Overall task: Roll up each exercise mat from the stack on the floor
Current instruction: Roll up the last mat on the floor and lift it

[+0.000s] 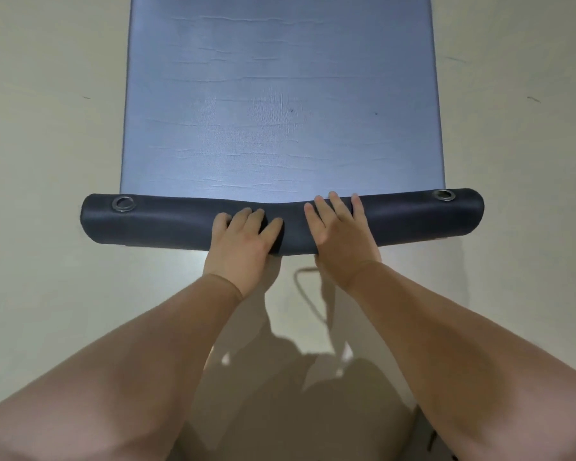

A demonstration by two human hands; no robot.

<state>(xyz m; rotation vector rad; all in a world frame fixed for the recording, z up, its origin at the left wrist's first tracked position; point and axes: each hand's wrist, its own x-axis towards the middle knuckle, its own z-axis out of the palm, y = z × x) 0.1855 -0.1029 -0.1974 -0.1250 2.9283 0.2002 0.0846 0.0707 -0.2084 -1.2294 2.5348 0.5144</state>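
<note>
Pale floor (47, 161) runs out on every side of us, and the blue-grey mat (280, 111) lies flat on it, stretching away beyond our hands. Its rolled end (167, 224), dark side out, sits right under the grip. Our left hand (246, 237) curls its fingers over the roll; our right hand (338, 227), just beside it, presses down with straight fingers and clasps nothing. One metal eyelet (123, 203) shows well out to the left of the grip, another (444, 195) well out to the right. A thin cable (308, 294) lies on the floor just behind our wrists. We judge the mat soft, springy and light, since the roll dips where we press. Holding wider apart, nearer the eyelets, should keep it rolling evenly.
</note>
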